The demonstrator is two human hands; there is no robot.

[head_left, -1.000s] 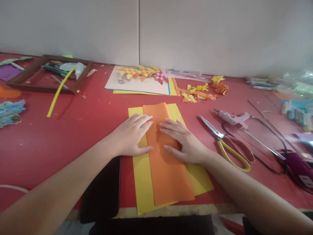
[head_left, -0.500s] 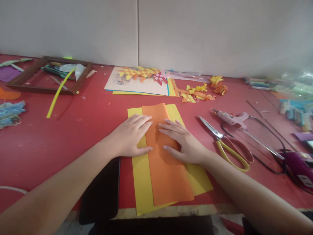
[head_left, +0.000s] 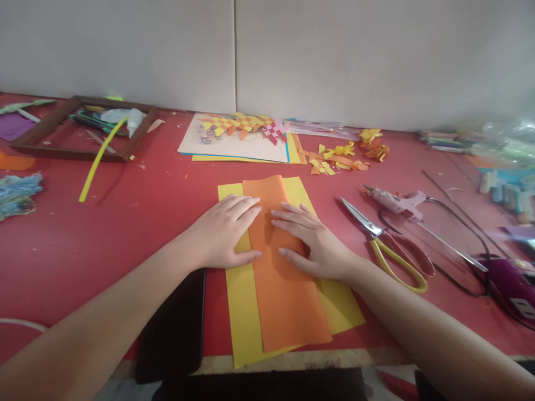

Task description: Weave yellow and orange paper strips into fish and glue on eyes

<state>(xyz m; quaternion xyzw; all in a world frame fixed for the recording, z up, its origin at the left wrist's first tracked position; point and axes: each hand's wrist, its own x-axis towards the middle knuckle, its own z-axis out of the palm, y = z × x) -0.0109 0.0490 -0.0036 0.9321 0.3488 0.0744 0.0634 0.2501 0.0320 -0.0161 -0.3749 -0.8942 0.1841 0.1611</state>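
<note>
A folded sheet of orange paper (head_left: 288, 312) lies lengthwise over yellow paper (head_left: 244, 323) at the front edge of the table. My left hand (head_left: 225, 231) rests flat, its fingertips on the orange paper's left edge and its palm over the yellow. Across from it, my right hand (head_left: 315, 239) lies with fingers spread on the orange paper's right side. Neither hand grips anything. Part of the paper is hidden under both hands. Right of the papers are scissors (head_left: 382, 239) with one yellow and one red handle.
A pink glue gun (head_left: 399, 203) with its cord lies beyond the scissors. Left of the papers, a dark flat object (head_left: 178, 328) overhangs the table edge. Behind are paper scraps (head_left: 334, 159), white sheets (head_left: 234, 149) bearing woven paper pieces, and a brown frame (head_left: 71, 151).
</note>
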